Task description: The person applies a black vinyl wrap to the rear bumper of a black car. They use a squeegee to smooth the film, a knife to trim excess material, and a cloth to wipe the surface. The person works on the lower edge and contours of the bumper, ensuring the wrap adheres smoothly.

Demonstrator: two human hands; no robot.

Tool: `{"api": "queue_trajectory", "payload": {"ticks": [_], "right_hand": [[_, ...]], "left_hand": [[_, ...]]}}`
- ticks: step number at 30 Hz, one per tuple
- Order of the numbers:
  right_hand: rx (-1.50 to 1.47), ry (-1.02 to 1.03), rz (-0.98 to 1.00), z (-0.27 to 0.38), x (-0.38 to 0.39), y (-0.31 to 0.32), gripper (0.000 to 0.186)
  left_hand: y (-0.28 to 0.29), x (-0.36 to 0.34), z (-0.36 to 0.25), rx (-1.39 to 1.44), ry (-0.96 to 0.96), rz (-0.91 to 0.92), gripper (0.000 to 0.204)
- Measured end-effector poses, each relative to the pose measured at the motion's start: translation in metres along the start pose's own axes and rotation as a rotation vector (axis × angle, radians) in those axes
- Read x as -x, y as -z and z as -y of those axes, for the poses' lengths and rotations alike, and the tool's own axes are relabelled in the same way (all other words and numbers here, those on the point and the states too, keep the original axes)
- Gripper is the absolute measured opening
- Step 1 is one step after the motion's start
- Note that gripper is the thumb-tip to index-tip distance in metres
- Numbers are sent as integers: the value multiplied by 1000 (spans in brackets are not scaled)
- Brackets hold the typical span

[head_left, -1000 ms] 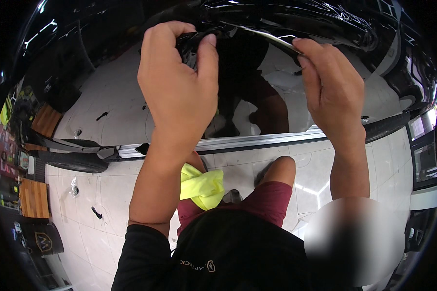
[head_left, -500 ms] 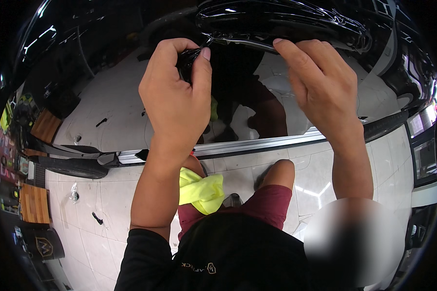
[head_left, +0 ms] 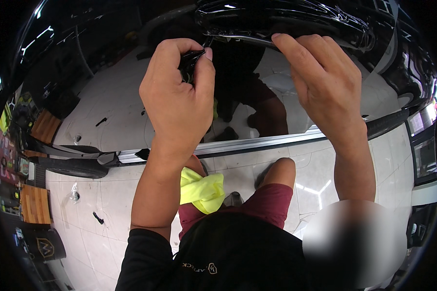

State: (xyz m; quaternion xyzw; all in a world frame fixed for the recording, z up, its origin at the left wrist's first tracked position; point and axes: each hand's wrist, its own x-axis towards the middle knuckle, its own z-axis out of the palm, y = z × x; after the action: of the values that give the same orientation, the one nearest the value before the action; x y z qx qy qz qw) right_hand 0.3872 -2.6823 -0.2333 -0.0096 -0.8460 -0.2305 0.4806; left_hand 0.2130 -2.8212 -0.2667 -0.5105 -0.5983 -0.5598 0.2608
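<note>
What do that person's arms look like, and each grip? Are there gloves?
No gloves! The left grip and right grip are bare, with no rings showing. Both forearms are bare too, with no watch in sight. The left arm has a black sleeve; on the right, a blur hides the details.

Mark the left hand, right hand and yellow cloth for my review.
Left hand [head_left: 178, 93], head view: back of the hand.
Right hand [head_left: 329, 81], head view: back of the hand.
Yellow cloth [head_left: 202, 193], head view: middle of its folds.
</note>
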Motion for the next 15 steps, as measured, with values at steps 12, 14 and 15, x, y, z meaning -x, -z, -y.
{"api": "queue_trajectory", "payload": {"ticks": [12,14,15], "right_hand": [[94,-16,-64,2,4,-7,40],[103,-29,-85,-1,10,-12,40],[108,-29,-87,-2,11,-12,40]], "left_hand": [[1,-2,-8,89,79,-48,10],[-1,-1,-9,102,79,-37,10],[-2,0,-9,106,74,-32,10]]}}
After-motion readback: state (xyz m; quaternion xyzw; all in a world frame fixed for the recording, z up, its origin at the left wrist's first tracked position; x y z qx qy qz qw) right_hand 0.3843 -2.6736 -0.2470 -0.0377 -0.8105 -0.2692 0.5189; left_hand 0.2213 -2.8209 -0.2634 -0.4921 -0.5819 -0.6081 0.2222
